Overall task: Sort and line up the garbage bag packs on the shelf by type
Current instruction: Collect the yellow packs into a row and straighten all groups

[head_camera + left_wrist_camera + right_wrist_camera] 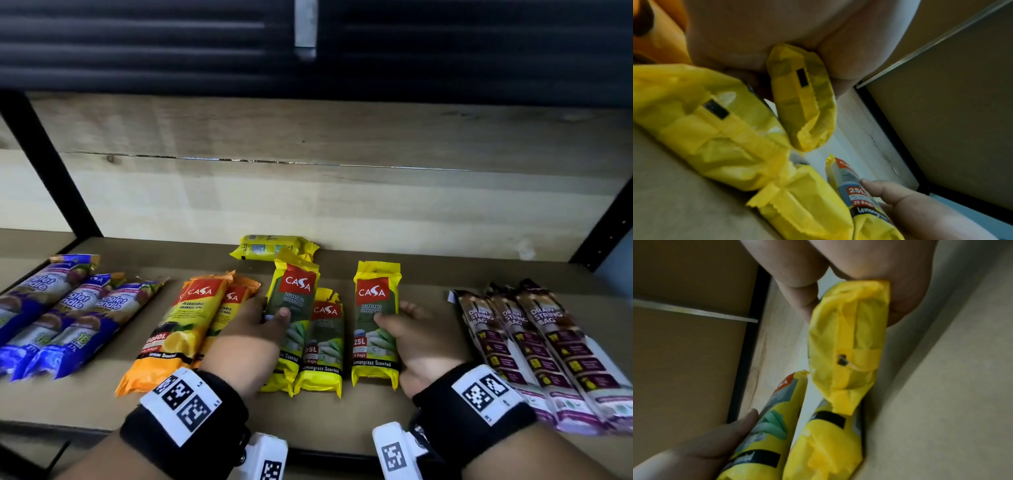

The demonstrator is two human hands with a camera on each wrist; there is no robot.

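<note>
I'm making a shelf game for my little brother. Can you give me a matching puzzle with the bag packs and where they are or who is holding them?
Things:
1. blue packs
2. orange packs
3. draw string packs
4. yellow pack lying sideways

Places or states:
A. at the back of the shelf, near the wall
B. far right of the row
C. far left of the row
D. just left of the left hand

Pairs: 1-C, 2-D, 3-B, 4-A

Bonus: each hand holds one yellow 25L pack; the right hand grips the one standing apart.
</note>
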